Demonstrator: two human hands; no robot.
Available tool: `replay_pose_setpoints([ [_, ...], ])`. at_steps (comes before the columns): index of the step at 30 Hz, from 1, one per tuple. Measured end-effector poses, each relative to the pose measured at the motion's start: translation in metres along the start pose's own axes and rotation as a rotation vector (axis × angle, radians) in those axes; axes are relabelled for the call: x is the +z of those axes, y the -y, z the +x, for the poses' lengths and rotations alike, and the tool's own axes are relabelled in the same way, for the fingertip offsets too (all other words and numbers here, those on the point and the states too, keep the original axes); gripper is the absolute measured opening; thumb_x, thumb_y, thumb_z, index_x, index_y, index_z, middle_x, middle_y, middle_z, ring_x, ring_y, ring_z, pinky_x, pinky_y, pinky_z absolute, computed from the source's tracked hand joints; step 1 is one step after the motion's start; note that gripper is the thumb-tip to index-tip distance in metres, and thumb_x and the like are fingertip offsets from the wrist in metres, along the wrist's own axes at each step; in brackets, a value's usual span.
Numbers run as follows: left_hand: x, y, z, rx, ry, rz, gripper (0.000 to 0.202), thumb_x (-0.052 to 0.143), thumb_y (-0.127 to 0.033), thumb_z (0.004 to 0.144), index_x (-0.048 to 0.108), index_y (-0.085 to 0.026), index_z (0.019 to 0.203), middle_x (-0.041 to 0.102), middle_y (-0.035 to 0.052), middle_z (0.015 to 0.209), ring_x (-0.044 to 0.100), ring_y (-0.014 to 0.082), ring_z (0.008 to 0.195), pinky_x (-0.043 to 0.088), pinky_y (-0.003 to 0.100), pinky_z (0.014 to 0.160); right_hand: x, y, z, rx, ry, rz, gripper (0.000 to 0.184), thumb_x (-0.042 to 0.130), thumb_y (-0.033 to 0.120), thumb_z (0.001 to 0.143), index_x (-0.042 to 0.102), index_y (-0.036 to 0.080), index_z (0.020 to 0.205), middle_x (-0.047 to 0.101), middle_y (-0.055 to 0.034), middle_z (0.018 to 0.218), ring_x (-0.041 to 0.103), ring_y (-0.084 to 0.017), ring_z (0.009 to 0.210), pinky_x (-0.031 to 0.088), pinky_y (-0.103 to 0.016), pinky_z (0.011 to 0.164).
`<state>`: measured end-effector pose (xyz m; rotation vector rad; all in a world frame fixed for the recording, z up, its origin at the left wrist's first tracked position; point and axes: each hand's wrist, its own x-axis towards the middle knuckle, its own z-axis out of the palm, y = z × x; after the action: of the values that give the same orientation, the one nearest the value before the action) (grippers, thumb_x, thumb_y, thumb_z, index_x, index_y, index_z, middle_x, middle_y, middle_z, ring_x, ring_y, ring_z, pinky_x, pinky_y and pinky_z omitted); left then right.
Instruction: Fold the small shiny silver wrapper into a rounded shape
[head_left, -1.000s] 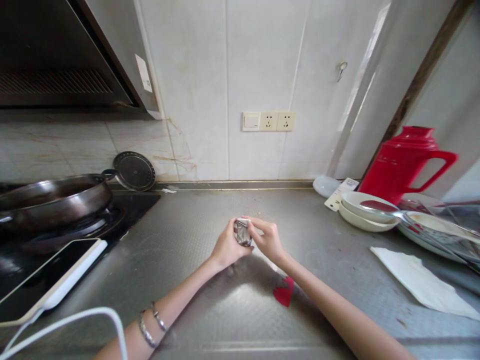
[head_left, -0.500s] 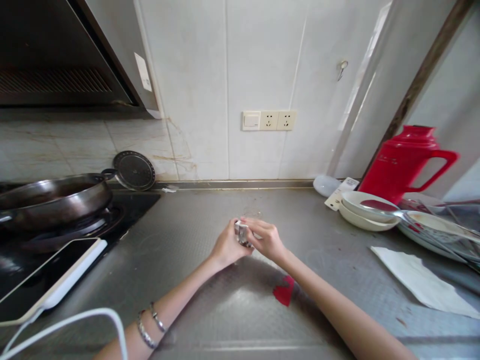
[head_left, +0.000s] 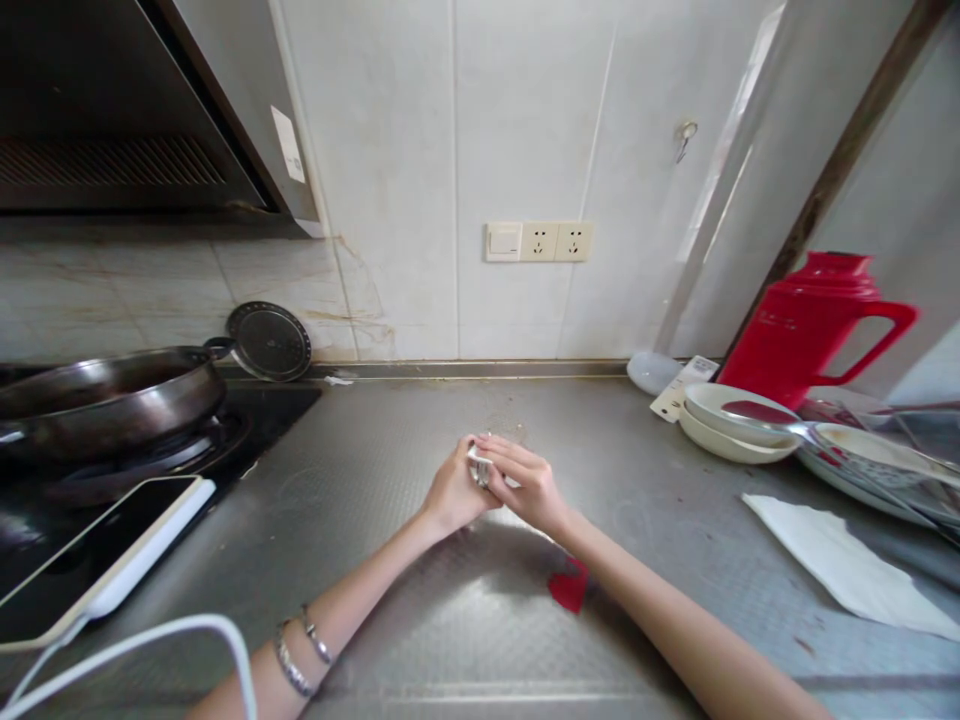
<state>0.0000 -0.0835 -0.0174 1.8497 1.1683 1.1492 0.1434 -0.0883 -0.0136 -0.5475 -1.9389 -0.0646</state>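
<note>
A small white-and-silver object (head_left: 479,466) sits between my two hands at the middle of the counter; most of it is covered, so its kind is unclear. My left hand (head_left: 454,490) is closed around its left side and underside. From the right, my right hand (head_left: 529,484) lays its fingers over the top and near side, thumb bent in against it. A torn red scrap (head_left: 568,586) rests on the steel counter (head_left: 360,590), just below my right wrist.
A pan (head_left: 150,400) stands on the stove at left, near a phone (head_left: 90,560) with a white cable (head_left: 172,627). On the right are a red thermos (head_left: 802,325), stacked bowls (head_left: 735,440), a patterned plate (head_left: 870,480) and a white paper sheet (head_left: 847,570).
My right hand has shifted slightly left and its fingers now cover more of the small object. My left hand stays nearly where it was.
</note>
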Motion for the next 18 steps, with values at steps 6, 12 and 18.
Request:
replay_pose_setpoints([
  [6, 0.002, 0.004, 0.003, -0.096, 0.038, -0.121, 0.069, 0.080, -0.022, 0.051, 0.050, -0.016, 0.113, 0.067, 0.0049, 0.094, 0.064, 0.0194, 0.081, 0.049, 0.028, 0.070, 0.003, 0.003, -0.002, 0.350, -0.182, 0.077, 0.025, 0.049, 0.023, 0.091, 0.073, 0.024, 0.099, 0.074, -0.0056, 0.100, 0.070, -0.022, 0.093, 0.058, -0.037, 0.085],
  [12, 0.001, -0.004, 0.004, -0.195, 0.150, -0.411, 0.046, 0.076, -0.030, 0.060, 0.055, -0.015, 0.098, 0.061, -0.0004, 0.075, 0.057, 0.0124, 0.061, 0.047, 0.024, 0.052, 0.007, 0.005, -0.006, 0.181, -0.135, 0.098, 0.029, 0.049, 0.019, 0.090, 0.069, 0.023, 0.111, 0.068, -0.0062, 0.116, 0.062, -0.023, 0.111, 0.051, -0.040, 0.098],
  [18, 0.001, -0.012, -0.002, -0.257, 0.153, -0.447, 0.046, 0.077, -0.026, 0.056, 0.055, -0.016, 0.096, 0.057, -0.0025, 0.072, 0.055, 0.0117, 0.060, 0.048, 0.022, 0.048, 0.006, -0.005, -0.005, 0.471, -0.176, 0.106, 0.028, 0.047, 0.029, 0.093, 0.072, 0.023, 0.105, 0.073, -0.0040, 0.102, 0.070, -0.024, 0.093, 0.059, -0.037, 0.081],
])
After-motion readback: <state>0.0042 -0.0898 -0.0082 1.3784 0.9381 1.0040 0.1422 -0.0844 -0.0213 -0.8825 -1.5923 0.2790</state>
